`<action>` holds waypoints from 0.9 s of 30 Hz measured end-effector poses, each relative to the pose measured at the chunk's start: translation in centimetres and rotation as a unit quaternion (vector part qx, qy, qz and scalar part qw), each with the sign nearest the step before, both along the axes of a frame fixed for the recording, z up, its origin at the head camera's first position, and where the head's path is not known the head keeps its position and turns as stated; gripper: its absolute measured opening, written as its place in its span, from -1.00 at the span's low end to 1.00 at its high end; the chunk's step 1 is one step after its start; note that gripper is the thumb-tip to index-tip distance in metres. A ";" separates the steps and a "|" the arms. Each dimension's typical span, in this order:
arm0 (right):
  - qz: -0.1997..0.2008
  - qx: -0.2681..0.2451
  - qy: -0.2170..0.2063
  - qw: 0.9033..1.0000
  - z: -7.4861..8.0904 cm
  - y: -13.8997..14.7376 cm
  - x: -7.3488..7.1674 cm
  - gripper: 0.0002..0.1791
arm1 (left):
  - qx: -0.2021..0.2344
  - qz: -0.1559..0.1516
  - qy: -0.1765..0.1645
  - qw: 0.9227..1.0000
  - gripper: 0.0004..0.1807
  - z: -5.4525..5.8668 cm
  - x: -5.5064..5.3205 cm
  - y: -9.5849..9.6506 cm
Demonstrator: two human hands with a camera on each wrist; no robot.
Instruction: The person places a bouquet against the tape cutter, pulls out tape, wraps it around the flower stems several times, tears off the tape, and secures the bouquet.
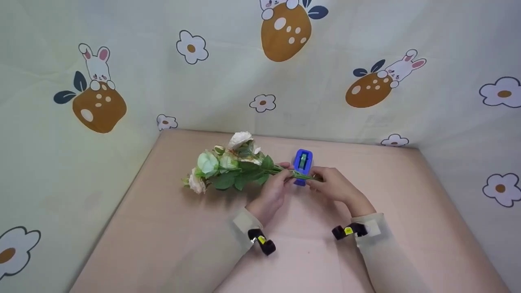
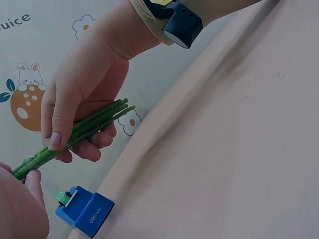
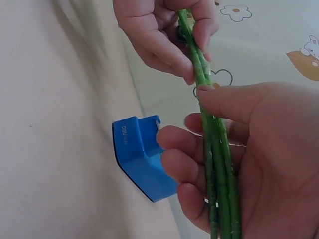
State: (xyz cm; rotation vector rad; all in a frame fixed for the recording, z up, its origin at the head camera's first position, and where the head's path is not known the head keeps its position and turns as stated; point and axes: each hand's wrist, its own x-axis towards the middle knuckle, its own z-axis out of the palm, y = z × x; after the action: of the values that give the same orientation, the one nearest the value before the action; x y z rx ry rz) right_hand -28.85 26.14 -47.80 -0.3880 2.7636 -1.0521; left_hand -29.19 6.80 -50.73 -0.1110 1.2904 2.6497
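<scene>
A bouquet of artificial-looking flowers (image 1: 228, 162), with cream and pale green blooms and dark green leaves, lies sideways with its heads to the left. My left hand (image 1: 274, 189) grips its bundled green stems (image 3: 217, 149) just below the leaves. Toward the cut ends, my right hand (image 1: 333, 185) holds the same bundle between thumb and fingers; in the left wrist view the stem tips poke out past the palm of that hand (image 2: 84, 94). Right behind the stems stands a blue tape dispenser (image 1: 303, 156) with a green roll core, partly covered by them in the head view.
A pale pink cloth covers the table (image 1: 163, 248). Curtain-like walls (image 1: 228, 89) printed with rabbits, fruit and flowers enclose its back and sides. Each wrist carries a black camera mount, one on the left sleeve (image 1: 262, 242) and one on the right sleeve (image 1: 350, 231).
</scene>
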 end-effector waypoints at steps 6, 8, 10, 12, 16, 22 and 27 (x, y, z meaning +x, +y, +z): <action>0.013 0.012 -0.013 1.000 -0.1 0.8 -0.1 -0.66 | 0.001 -0.012 0.000 1.000 -0.76 -0.4 0.0 0.1; 0.008 0.022 -0.021 1.000 -0.3 1.0 0.0 -0.59 | 0.004 -0.017 0.001 1.000 -0.76 -0.6 0.0 0.1; 0.006 0.028 -0.028 0.999 -0.4 1.2 0.0 -0.54 | 0.008 -0.020 -0.001 1.000 -0.75 -0.8 0.0 0.0; 0.011 0.028 -0.033 0.999 -0.6 1.3 -0.1 -0.51 | 0.018 -0.018 0.003 1.000 -0.75 -1.0 0.0 0.0; 0.015 0.001 -0.041 0.999 -0.6 1.4 -0.3 -0.48 | 0.038 -0.020 0.006 0.999 -0.72 -1.2 -0.1 -0.1; 0.008 -0.009 -0.044 0.999 -0.3 1.6 -0.5 -0.49 | 0.064 -0.027 0.007 0.998 -0.71 -1.1 -0.2 -0.2; 0.027 -0.019 -0.047 0.998 -0.1 1.9 -0.6 -0.53 | 0.072 -0.024 0.003 0.997 -0.70 -0.8 -0.4 -0.2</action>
State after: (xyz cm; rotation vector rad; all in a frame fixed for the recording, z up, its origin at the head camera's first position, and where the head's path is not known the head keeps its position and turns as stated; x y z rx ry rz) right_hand -29.48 28.04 -47.91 -0.4057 2.6389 -1.0817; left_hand -29.56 6.57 -51.53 -0.0502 1.0839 2.6926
